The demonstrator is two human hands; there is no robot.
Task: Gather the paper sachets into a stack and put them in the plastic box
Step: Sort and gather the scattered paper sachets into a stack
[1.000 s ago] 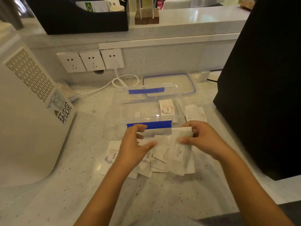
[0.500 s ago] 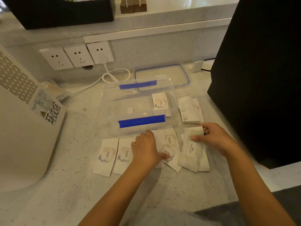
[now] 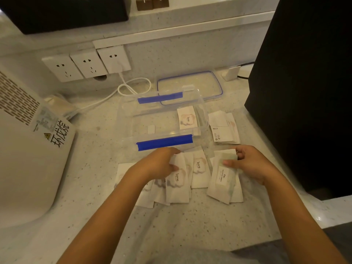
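Several white paper sachets printed "love." lie on the speckled counter in front of the clear plastic box [image 3: 131, 119] with blue clips. My left hand [image 3: 162, 164] pinches the top of one "love." sachet [image 3: 178, 184] from an overlapping pile. My right hand [image 3: 249, 164] holds a small stack of sachets [image 3: 222, 180] by its top edge, the lower end resting on the counter. One sachet [image 3: 187, 119] lies inside the box. Another small pile of sachets [image 3: 222, 128] sits right of the box.
The box lid [image 3: 190, 86] lies behind the box. A white appliance [image 3: 24, 149] stands at the left, a large black object [image 3: 304, 82] at the right. Wall sockets [image 3: 87, 63] and a white cable [image 3: 129, 88] are at the back.
My left hand has slid sachets rightward into an overlapping pile and taken hold of one. My right hand keeps the stack, now resting lower on the counter. The camera tilted down.
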